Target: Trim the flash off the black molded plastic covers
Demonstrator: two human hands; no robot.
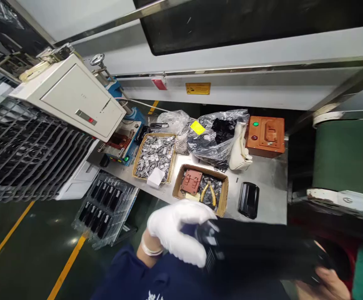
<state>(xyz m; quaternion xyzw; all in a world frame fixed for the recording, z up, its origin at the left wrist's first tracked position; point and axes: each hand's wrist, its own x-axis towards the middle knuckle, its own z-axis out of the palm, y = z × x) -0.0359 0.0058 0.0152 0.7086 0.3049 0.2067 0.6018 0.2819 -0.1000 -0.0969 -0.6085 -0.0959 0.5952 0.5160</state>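
Observation:
My left hand (pixel 175 229), in a white glove, grips the left end of a long black plastic part (pixel 259 250) between thumb and fingers. At its far right end, my bare right hand (pixel 329 281) is wrapped round the edge, blurred by motion. The part is smeared too, so I cannot tell whether it is one piece or a stack. Just beyond it on the metal bench is a cardboard box (pixel 225 196) with a brown block (pixel 191 181), yellow-handled pliers (pixel 213 195) and small dark pieces. Right of that box lies a glossy black part (pixel 249 200).
A tray of small grey clips (pixel 155 155) sits left on the bench (pixel 271 179). Behind are a plastic bag of black parts (pixel 215 133), an orange-brown box (pixel 266 135) and a blue press (pixel 136 116). Lower left, a clear tray (pixel 109 204) holds black parts; a green conveyor (pixel 346 154) stands right.

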